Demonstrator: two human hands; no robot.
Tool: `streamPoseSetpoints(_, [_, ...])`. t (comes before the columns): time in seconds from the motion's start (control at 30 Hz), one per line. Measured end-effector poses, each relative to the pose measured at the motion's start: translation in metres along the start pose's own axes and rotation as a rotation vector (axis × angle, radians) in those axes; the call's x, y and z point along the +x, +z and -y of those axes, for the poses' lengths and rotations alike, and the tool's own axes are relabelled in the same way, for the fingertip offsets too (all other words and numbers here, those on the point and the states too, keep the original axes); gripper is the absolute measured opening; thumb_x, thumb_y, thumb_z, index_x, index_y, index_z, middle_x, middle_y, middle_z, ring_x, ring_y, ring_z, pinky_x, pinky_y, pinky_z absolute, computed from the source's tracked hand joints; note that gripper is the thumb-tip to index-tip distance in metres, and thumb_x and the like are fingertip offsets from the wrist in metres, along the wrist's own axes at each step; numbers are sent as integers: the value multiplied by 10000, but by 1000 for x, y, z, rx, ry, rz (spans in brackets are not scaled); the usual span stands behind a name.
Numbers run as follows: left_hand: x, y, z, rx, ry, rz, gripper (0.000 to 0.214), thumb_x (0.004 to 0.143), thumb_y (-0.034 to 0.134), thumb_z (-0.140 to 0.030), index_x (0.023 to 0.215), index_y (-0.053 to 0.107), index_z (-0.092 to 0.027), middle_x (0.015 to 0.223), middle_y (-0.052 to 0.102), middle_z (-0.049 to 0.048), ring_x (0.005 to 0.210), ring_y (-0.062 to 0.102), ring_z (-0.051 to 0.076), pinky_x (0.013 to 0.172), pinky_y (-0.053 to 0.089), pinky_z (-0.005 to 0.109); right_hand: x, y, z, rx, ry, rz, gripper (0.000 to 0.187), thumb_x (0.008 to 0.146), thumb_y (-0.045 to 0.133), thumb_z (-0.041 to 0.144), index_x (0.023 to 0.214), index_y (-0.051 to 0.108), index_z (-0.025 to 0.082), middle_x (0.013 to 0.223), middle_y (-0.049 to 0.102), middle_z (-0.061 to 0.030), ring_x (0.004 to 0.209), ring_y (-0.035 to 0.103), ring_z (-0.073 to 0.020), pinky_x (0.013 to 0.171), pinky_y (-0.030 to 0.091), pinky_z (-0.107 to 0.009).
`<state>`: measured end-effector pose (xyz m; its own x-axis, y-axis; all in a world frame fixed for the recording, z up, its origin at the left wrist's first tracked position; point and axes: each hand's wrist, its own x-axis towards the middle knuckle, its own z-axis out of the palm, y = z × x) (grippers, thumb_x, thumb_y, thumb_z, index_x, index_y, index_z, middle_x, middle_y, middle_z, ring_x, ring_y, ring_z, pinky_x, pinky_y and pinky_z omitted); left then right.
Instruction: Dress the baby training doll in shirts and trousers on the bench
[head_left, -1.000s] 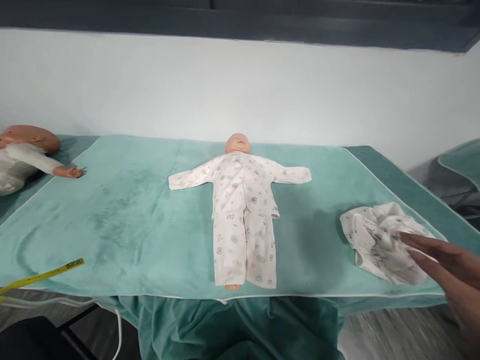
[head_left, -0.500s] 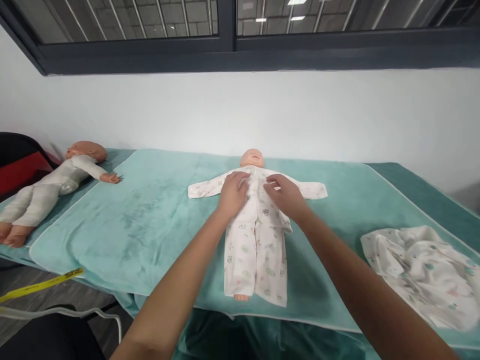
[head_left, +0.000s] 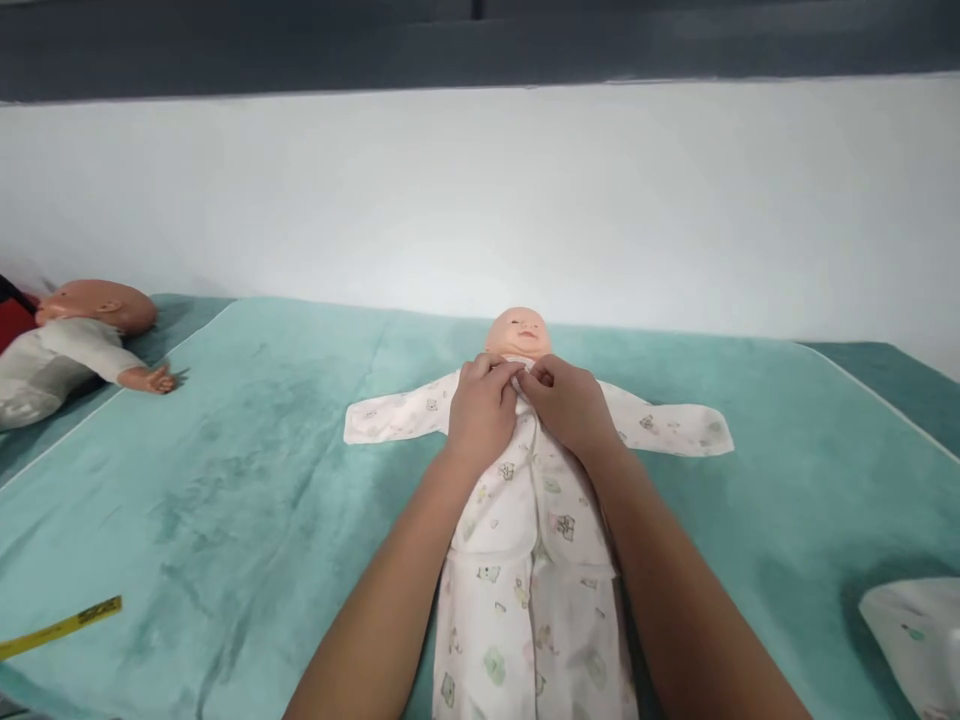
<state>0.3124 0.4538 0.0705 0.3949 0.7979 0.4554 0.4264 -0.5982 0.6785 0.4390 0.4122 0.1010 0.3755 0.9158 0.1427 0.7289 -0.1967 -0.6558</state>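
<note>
A baby doll [head_left: 519, 333] lies on its back, head toward the wall, dressed in a white printed baby jacket [head_left: 510, 510] with both sleeves stretched out sideways. Below the jacket's hem are matching printed trousers [head_left: 487, 640]. My left hand [head_left: 484, 408] and my right hand [head_left: 564, 402] meet at the jacket's neckline, just under the doll's chin. The fingers of both are bent and pinch the jacket's front edges there. Whatever fastener may lie between the fingertips is hidden. Lower down, the two front edges run side by side along the middle.
A second doll [head_left: 82, 340] in a white suit lies at the far left. Crumpled printed cloth [head_left: 919, 640] sits at the right edge. A yellow strip [head_left: 64, 628] crosses the lower left. The green towel [head_left: 247, 480] covers the table up to the white wall.
My hands have come together from the two sides of the chest and moved up to the neckline, now pinching the jacket's edges. The view has come closer and tilted down.
</note>
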Motion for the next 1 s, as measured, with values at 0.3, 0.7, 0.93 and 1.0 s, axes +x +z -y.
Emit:
streamPoseSetpoints(0.3, [2, -5, 2, -112, 1, 53, 393, 895, 418, -89, 1171, 652, -241, 1150, 572, 71, 1107, 511, 221, 989, 448, 398, 7, -4, -6, 266, 47, -65, 284, 834, 563, 418, 653, 549, 200, 636, 552, 34, 642, 475, -130, 615, 347, -258])
streamPoseSetpoints(0.7, [-15, -23, -1, -263, 111, 120, 299, 877, 516, -75, 986, 724, -261, 1240, 630, 16, 1217, 509, 200, 1074, 429, 402, -46, -18, -2, 19, -119, -41, 390, 830, 614, 506, 612, 479, 211, 583, 539, 11, 553, 451, -133, 536, 328, -263])
streamPoseSetpoints(0.93, [-14, -24, 0, -267, 111, 131, 296, 935, 486, -150, 1008, 735, -292, 1251, 630, 12, 1233, 506, 206, 1073, 436, 417, -39, -30, -8, 138, -139, 195, 418, 891, 553, 506, 628, 435, 202, 571, 431, 35, 537, 367, -104, 483, 271, -243])
streamPoseSetpoints(1.0, [-13, -24, 0, -262, 110, 137, 306, 929, 486, -131, 1009, 734, -292, 1255, 628, 7, 1236, 502, 200, 1078, 431, 408, -38, -33, -12, 226, -116, 245, 424, 893, 551, 526, 644, 445, 200, 576, 385, 41, 533, 332, -96, 472, 254, -238])
